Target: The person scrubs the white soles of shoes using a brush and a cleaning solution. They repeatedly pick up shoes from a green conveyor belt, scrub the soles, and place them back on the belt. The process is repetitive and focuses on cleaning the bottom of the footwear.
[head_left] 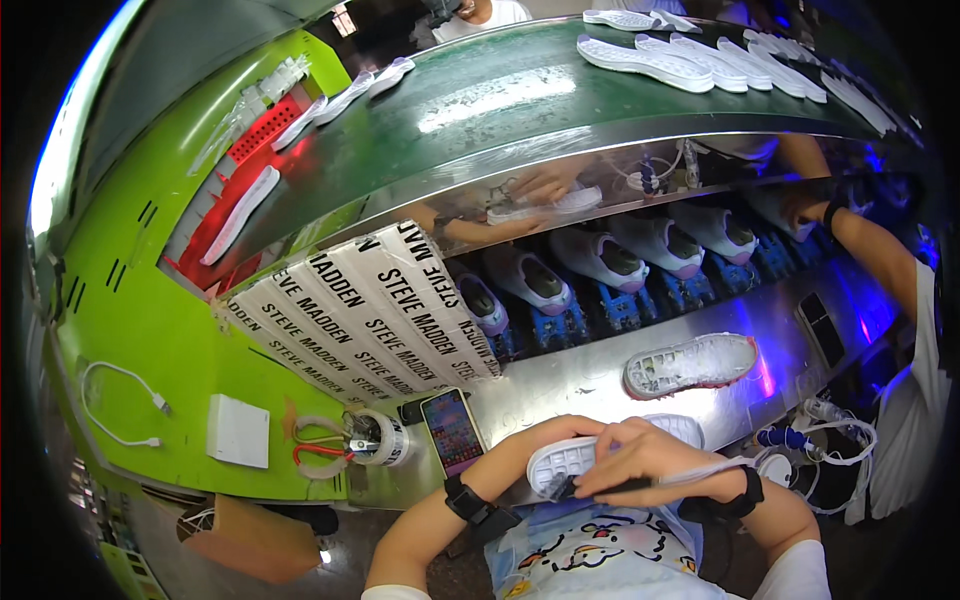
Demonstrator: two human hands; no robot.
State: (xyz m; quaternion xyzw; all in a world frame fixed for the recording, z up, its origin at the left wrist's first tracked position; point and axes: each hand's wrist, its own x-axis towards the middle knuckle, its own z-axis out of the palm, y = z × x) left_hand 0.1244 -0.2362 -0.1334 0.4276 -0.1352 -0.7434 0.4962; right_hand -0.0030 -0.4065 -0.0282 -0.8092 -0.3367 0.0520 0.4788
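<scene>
A white shoe sole (557, 462) with a grid of hollows is held low in front of me, close to my apron. My left hand (572, 428) is closed round the sole's far edge, its fingers partly hidden. Over the sole lies my right hand (648, 458), its fingers pinched on a small dark tool (562, 487) whose tip meets the sole's near left end. The tool's kind is not clear. A pale cord (712, 468) runs past the right hand towards the right. Beyond the hands, a separate sole with a reddish rim (690, 365) rests on the metal bench.
Shoes on blue holders (610, 262) line the channel behind the bench (560, 390). Above it, a green conveyor belt (480, 110) carries several white soles (650, 62). At left stand a printed carton (350, 315), a phone (452, 425) and a cup of tools (378, 438). Another person's arm (870, 250) reaches in at right.
</scene>
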